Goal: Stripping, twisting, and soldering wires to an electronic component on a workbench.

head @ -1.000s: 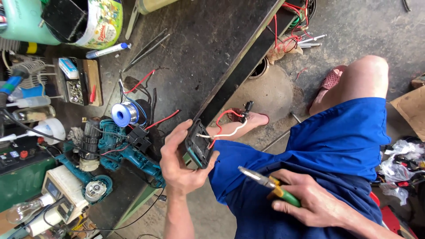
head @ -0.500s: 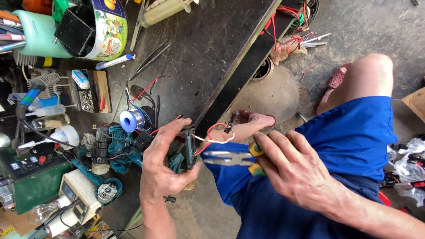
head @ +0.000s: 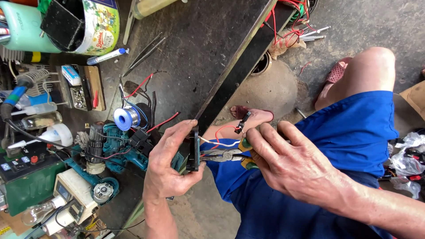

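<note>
My left hand (head: 170, 166) grips a small flat black part (head: 193, 149) edge-on, just off the front edge of the dark workbench (head: 199, 48). Red and white wires (head: 219, 140) run from it to a small black connector (head: 241, 124). My right hand (head: 294, 163) holds pliers with yellow-green handles (head: 228, 156), their metal jaws pointing left and touching the wires right beside the black part. Both hands are above my blue shorts (head: 354, 132).
A teal power tool body (head: 117, 148) lies opened on the bench beside a blue solder spool (head: 124, 118). Tweezers (head: 144, 53), a white pen (head: 106, 56), a printed tin (head: 93, 24) and a green box device (head: 26, 177) crowd the left. Loose wires (head: 290, 22) lie at the top.
My right hand brought the pliers up from my lap to the wires at the black part. My left hand turned the part edge-on and holds it slightly lower.
</note>
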